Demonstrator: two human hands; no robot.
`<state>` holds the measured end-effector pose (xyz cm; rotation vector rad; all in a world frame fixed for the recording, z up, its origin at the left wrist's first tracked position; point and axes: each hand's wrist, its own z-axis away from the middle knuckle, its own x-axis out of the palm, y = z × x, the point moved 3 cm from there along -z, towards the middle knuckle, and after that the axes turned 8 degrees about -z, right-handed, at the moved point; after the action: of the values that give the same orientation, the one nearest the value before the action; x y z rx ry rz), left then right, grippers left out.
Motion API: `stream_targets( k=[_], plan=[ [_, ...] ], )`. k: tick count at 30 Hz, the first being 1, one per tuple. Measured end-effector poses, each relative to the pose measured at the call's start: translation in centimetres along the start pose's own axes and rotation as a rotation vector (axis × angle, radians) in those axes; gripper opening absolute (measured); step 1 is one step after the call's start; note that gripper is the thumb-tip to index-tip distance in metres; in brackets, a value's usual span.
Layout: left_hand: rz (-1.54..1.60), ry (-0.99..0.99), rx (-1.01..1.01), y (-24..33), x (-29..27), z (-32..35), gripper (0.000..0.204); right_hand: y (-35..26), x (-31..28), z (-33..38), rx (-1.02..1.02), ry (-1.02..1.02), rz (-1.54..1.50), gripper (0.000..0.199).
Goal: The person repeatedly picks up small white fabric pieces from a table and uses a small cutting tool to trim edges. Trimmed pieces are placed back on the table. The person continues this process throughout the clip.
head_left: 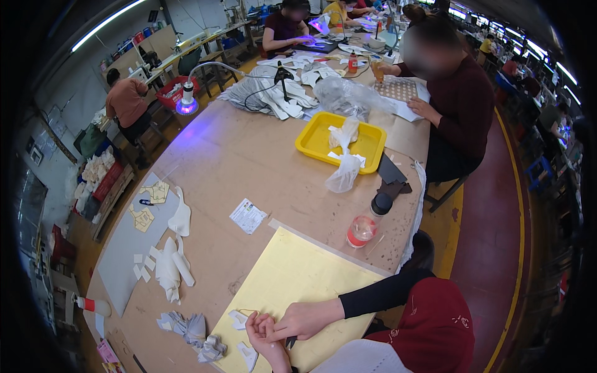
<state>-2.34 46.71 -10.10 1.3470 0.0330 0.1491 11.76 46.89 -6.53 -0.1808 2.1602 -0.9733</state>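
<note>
My left hand (266, 339) is palm up over the yellow sheet (311, 261), its fingers curled in; whether something lies between them is too small to make out. Across it reaches my right hand (306, 321), with the index finger touching the left fingers. A small dark pointed tool (291, 341) sticks out under the right palm, its kind hidden. Small white cut pieces (239, 319) lie beside the left fingertips, where a thin yellow strand also shows. Another white piece (247, 355) rests left of the left wrist.
Grey cloth bundles (186, 327), white cut pieces (168, 270) and a grey board (134, 248) lie at the left. A bottle with a black cap (367, 222) and a yellow tray (305, 140) stand further off. Someone in dark red (463, 105) sits at the far right.
</note>
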Motion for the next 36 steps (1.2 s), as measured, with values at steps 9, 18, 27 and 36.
stream_targets(
  k=[9,18,27,36],
  plan=[
    [0.044,-0.001,-0.004,-0.2,-0.2,-0.1,0.038,0.0,0.0,0.1,-0.036,0.016,-0.004,0.051],
    [0.064,0.002,-0.005,-0.7,-0.7,-0.4,0.039,-0.3,0.2,-0.1,-0.020,-0.048,0.026,0.051],
    [-0.073,-0.092,0.090,-0.6,0.2,0.1,0.041,0.5,0.4,0.4,0.054,0.106,-0.136,0.030],
    [-0.174,-0.206,0.201,-0.8,-1.2,0.4,0.055,0.7,0.7,-1.0,0.217,0.088,-0.449,0.025]
  ],
)
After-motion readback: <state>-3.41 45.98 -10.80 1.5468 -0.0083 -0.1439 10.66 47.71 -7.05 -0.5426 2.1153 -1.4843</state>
